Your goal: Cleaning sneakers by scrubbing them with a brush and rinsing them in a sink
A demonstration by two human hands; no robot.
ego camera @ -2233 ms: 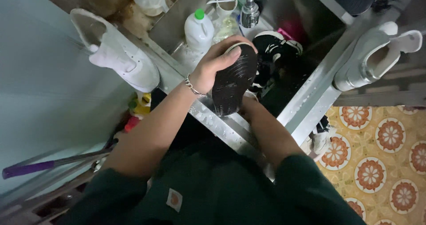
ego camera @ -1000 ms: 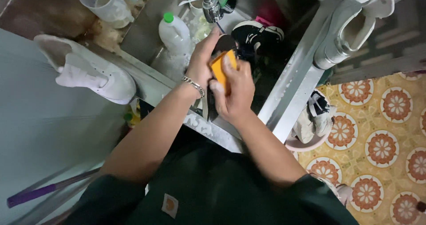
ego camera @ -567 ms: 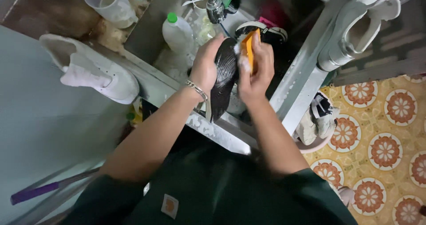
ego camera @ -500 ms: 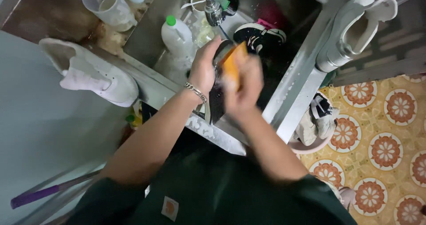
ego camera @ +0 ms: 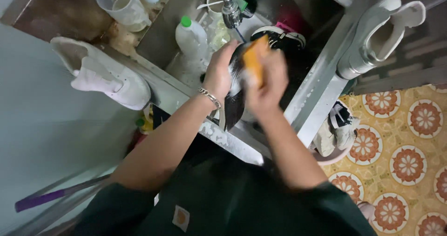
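Above the sink (ego camera: pixel 321 77), a black shoe (ego camera: pixel 234 106) is gripped by the left hand (ego camera: pixel 219 73), while an orange sponge (ego camera: pixel 253 61) is pressed against it by the closed right hand (ego camera: pixel 266 89).
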